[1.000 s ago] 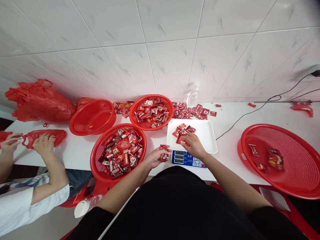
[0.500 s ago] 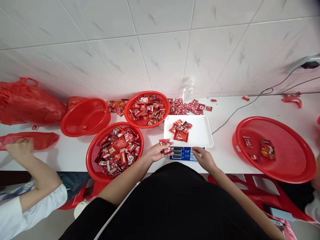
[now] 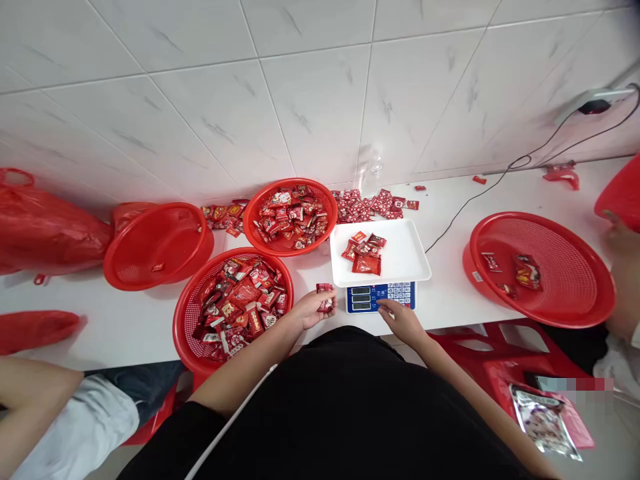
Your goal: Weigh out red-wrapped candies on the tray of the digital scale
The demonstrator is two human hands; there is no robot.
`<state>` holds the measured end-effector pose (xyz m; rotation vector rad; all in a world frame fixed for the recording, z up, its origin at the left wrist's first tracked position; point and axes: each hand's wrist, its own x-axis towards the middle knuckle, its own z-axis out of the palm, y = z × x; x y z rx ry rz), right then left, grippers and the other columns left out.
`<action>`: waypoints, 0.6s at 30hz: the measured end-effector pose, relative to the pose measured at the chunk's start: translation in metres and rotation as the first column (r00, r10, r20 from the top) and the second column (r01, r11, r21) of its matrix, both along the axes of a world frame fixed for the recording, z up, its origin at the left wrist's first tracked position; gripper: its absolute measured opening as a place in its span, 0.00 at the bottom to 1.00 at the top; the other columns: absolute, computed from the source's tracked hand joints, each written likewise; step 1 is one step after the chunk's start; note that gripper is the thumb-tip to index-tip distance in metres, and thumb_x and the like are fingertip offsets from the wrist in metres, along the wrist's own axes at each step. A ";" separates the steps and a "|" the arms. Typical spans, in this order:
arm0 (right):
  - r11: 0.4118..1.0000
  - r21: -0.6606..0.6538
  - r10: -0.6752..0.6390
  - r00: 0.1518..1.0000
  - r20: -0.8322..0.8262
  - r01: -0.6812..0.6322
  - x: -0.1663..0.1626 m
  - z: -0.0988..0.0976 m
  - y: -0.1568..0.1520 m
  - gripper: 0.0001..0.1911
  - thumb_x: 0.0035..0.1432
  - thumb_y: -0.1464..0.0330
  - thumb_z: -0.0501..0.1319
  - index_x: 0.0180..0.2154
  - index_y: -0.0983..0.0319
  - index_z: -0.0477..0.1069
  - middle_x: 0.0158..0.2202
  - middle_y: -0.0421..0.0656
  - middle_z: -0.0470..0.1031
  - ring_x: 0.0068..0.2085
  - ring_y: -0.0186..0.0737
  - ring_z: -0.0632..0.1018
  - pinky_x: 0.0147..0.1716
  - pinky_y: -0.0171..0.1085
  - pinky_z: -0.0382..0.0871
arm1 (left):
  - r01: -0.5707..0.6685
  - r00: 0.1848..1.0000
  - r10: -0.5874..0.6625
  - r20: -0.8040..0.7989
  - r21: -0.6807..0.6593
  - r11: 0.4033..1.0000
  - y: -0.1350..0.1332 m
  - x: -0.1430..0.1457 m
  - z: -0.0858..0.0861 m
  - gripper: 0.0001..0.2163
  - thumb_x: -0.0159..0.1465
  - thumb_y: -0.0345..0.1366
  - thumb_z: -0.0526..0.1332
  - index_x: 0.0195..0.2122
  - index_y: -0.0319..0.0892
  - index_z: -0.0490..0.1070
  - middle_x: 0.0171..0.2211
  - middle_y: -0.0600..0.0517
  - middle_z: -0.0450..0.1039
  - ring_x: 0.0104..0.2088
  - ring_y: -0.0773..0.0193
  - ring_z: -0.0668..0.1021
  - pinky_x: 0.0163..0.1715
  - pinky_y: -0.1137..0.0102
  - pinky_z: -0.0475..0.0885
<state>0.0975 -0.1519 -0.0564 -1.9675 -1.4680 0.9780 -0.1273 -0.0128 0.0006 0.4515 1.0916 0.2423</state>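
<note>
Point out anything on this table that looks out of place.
Loose red packets lie on the tabletop behind the scale, outside the red baskets, so they look spilled or set aside. One small red piece lies alone farther right.

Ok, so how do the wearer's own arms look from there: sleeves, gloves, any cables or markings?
The left grip and right grip are both bare, without gloves. Forearms are bare, with no watch or markings visible. A plain black sleeve covers the left upper arm; the right sleeve is out of view. A thin white cord runs beside the left arm.
</note>
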 end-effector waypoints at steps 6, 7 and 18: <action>0.999 -0.008 -0.050 0.997 -0.050 0.050 -0.025 0.001 -0.007 0.18 0.60 0.61 0.51 0.48 0.58 0.70 0.44 0.46 0.77 0.42 0.44 0.77 0.42 0.44 0.70 | 0.144 0.990 -0.144 -0.001 0.051 0.988 0.006 -0.002 0.001 0.14 0.54 0.40 0.68 0.28 0.39 0.62 0.21 0.58 0.61 0.18 0.77 0.63 0.16 0.80 0.52; 0.999 -0.013 -0.053 0.996 -0.070 0.052 -0.025 0.003 -0.007 0.18 0.60 0.61 0.51 0.48 0.58 0.70 0.44 0.46 0.77 0.42 0.44 0.77 0.42 0.45 0.70 | 0.156 0.988 -0.156 0.004 0.058 0.986 0.006 0.001 0.002 0.15 0.53 0.41 0.68 0.28 0.39 0.61 0.20 0.59 0.60 0.17 0.77 0.62 0.16 0.79 0.49; 0.994 0.099 0.086 0.920 -0.383 -0.052 0.017 0.061 0.049 0.25 0.57 0.58 0.57 0.55 0.57 0.63 0.44 0.45 0.75 0.39 0.39 0.78 0.40 0.43 0.74 | 0.189 0.980 -0.201 0.008 0.314 0.931 -0.012 0.073 0.021 0.17 0.51 0.34 0.67 0.41 0.40 0.66 0.26 0.56 0.67 0.25 0.70 0.70 0.22 0.75 0.63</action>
